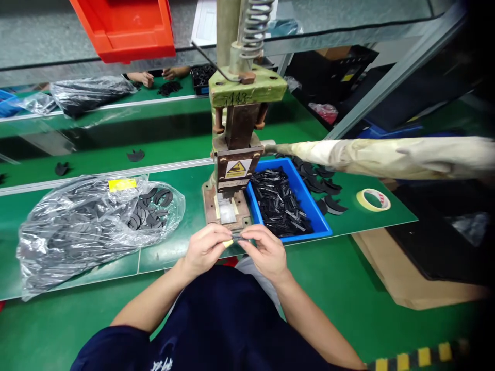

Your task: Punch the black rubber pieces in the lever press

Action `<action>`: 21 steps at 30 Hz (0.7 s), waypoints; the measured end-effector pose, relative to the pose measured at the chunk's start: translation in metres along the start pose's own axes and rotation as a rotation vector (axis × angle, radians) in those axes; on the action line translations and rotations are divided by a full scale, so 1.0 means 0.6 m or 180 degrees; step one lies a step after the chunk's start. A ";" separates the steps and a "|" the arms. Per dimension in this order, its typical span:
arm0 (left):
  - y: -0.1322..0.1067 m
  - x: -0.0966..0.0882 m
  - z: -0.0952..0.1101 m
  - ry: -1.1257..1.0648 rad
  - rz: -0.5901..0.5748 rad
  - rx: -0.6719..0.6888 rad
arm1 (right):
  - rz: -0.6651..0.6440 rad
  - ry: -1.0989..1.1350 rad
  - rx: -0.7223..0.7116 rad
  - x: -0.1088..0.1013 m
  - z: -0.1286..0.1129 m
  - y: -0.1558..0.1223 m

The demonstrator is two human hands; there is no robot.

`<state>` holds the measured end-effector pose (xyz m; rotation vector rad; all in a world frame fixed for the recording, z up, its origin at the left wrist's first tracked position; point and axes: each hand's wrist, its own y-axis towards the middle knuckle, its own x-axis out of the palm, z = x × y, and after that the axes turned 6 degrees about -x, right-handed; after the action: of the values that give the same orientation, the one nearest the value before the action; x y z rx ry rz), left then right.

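Between both hands, just in front of the press base, is a small thin black part [240,238], mostly covered by fingers. My left hand [207,248] pinches its left end, and something yellow shows at a fingertip. My right hand [267,252] grips the other end between thumb and fingers. Directly beyond stands a hand press [238,170] with a warning label and a pale plate [227,210] on its base. To its right a blue bin [324,226] holds many slim black parts [276,198].
A clear plastic bag [85,232] of curved black pieces lies left. The wrapped press lever [371,153] sticks out right, above more black pieces [331,205] and a tape roll [373,200]. A red bin [131,36] hangs overhead. Another person's hands [147,78] are across the bench.
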<state>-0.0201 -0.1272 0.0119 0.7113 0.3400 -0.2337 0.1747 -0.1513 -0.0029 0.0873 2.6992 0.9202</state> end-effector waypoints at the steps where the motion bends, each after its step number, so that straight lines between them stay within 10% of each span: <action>1: -0.003 -0.001 -0.001 0.0030 -0.0003 0.0019 | -0.0011 0.0005 -0.0034 0.001 0.000 -0.002; 15: -0.025 0.000 -0.016 -0.0174 0.0015 -0.0434 | -0.0128 -0.0038 -0.0060 0.014 -0.002 -0.006; 21: -0.027 0.020 -0.017 -0.0661 0.0298 -0.1429 | -0.0129 -0.0201 -0.0130 0.028 0.000 -0.007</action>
<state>-0.0164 -0.1337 -0.0095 0.2555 0.1510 -0.1332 0.1585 -0.1522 -0.0098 0.0523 2.6134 0.9439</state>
